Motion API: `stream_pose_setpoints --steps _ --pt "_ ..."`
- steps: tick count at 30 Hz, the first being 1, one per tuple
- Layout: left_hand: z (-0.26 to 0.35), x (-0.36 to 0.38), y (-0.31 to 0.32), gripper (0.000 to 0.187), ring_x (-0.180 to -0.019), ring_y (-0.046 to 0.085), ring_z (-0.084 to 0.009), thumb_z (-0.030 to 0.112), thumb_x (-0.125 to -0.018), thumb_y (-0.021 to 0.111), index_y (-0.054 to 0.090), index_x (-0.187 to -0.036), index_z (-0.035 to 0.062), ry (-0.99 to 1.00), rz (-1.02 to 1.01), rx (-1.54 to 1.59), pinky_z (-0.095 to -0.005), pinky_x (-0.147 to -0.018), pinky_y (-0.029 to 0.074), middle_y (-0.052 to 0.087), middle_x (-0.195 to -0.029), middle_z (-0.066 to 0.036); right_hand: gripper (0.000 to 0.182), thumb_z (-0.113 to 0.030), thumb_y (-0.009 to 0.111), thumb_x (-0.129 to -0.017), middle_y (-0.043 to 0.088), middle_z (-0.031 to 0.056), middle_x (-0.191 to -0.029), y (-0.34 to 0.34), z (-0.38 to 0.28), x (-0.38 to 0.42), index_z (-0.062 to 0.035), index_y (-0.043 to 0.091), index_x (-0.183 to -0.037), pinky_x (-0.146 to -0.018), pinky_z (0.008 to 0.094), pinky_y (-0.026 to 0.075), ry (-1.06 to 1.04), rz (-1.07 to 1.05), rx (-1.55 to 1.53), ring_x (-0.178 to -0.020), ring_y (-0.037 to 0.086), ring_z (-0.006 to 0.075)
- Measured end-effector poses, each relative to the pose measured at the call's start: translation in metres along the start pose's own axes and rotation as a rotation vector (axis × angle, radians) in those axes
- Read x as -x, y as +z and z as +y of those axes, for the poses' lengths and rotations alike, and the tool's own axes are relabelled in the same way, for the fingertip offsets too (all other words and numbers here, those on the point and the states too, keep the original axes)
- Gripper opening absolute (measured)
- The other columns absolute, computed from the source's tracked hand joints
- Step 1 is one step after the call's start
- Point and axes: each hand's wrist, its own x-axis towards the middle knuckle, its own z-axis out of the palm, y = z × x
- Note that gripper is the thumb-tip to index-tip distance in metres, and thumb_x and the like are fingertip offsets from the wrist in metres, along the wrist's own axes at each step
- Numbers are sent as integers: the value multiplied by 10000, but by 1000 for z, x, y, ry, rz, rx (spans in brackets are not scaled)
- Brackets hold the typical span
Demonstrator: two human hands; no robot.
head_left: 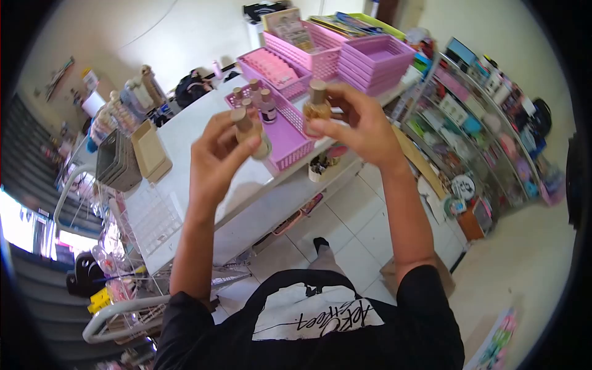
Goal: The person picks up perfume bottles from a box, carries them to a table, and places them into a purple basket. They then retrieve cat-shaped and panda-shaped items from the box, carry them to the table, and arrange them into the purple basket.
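Note:
My left hand (216, 157) is closed around a small glass bottle (258, 143) with a tan cap, tilted in the fingers. In my right hand (364, 123) a similar bottle (316, 111) of amber liquid stands nearly upright between thumb and fingers. Both are held above a long purple basket (288, 137) on the white table. Several more capped bottles stand at the basket's far end, one with a dark label (268, 110). My left hand partly hides some of them.
Behind the basket are a purple basket of pink packets (270, 66) and stacked purple trays (376, 58). Beige baskets (150, 151) and a clear rack (154, 225) sit at the left. A loaded wire shelf (475, 117) stands right.

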Motion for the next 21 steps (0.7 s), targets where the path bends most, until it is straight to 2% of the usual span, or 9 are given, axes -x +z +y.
stream_pose_setpoints --steps 2,4,7,9,10,12,14,16,21 --pt "-14 -32 -11 412 -1042 631 -173 114 -862 732 605 -1221 -41 -2 56 -56 -326 -934 488 669 -1143 -97 414 -156 793 -786 661 44 -990 -8 15 -51 -24 637 -1146 -814 279 524 0 -185 223 -876 627 136" --pt "-36 -55 -22 365 -977 645 -151 135 -848 750 651 -1169 -7 80 62 -443 -314 -892 495 695 -1066 -79 400 -176 810 -760 667 34 -956 -11 36 -87 -30 653 -1098 -796 295 521 -41 -311 307 -869 629 129" --pt "-54 -65 -21 330 -866 642 -112 197 -783 807 717 -1056 35 24 138 -704 -288 -792 483 720 -956 -33 367 -229 833 -702 680 37 -858 -12 82 -119 -53 679 -986 -757 340 506 -87 -463 383 -839 645 156" --pt "-53 -66 -13 368 -842 652 -147 245 -723 834 731 -1003 29 -35 121 -763 -315 -783 491 715 -932 -83 369 -253 831 -691 691 76 -866 -12 100 -128 -64 676 -967 -753 348 508 -214 -624 599 -810 660 223" --pt "-54 -65 -9 368 -855 645 -172 239 -717 829 730 -1008 35 -29 121 -842 -328 -792 478 708 -925 -102 373 -282 814 -659 673 126 -830 -10 104 -130 -45 647 -893 -745 441 478 -207 -650 660 -831 644 335" --pt "-50 -63 0 369 -868 637 -196 233 -711 823 730 -1012 41 -45 136 -928 -341 -801 465 701 -918 -121 378 -287 814 -663 657 114 -850 -9 104 -130 -65 646 -918 -771 446 450 -268 -671 740 -877 624 316" --pt "-42 -64 9 375 -923 598 -242 222 -699 807 728 -1029 61 -141 22 -1196 -368 -841 416 687 -916 -155 385 -292 813 -667 640 102 -870 -9 111 -129 -84 644 -943 -797 450 421 -330 -677 822 -922 603 297" --pt "-45 -62 10 381 -943 580 -248 223 -696 801 728 -1038 73 -167 41 -1187 -375 -860 393 690 -914 -144 407 -308 810 -676 620 95 -936 -9 120 -130 -118 639 -993 -869 435 366 -285 -740 865 -1012 553 266" --pt "-41 -60 12 393 -975 567 -246 227 -687 797 726 -1046 86 -154 54 -1252 -382 -889 367 703 -921 -96 467 -307 841 -674 601 100 -985 -12 103 -130 -124 655 -1061 -921 418 362 -293 -757 859 -1030 550 269"
